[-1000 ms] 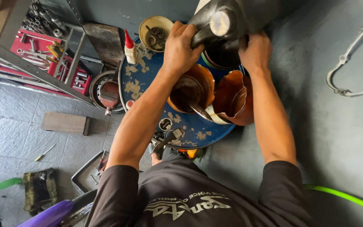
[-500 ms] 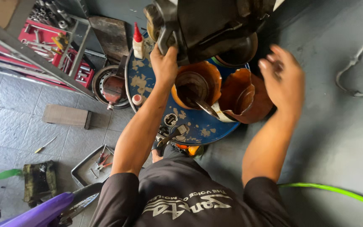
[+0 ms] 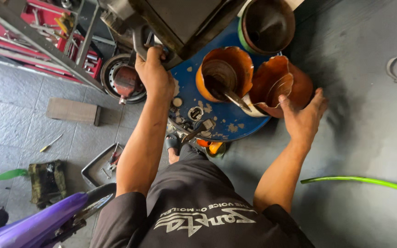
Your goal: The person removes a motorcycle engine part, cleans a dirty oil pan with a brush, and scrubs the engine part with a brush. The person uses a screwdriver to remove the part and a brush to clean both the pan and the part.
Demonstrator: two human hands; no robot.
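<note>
My left hand (image 3: 154, 72) grips a metal handle on a big dark greasy machine part (image 3: 180, 20) that fills the top of the view above a blue drum lid (image 3: 226, 117). My right hand (image 3: 302, 115) is open with spread fingers, touching the rim of an orange oily jug (image 3: 279, 85) that stands at the lid's right edge. A second orange jug (image 3: 224, 76) with a metal tool inside stands beside it. A dark funnel in a green-rimmed container (image 3: 266, 25) sits behind them.
A red tool trolley (image 3: 37, 32) with a metal frame is at the upper left. A wheel hub (image 3: 122, 80), wooden block (image 3: 73, 111), screwdriver (image 3: 50, 143) and tray of small parts (image 3: 103, 164) lie on the tiled floor. A purple motorbike part (image 3: 42, 222) is lower left, a green hose (image 3: 364, 181) right.
The dark machine part has come closer and higher in view. My right hand left it and dropped to the orange jug's rim. My left hand keeps hold of the part.
</note>
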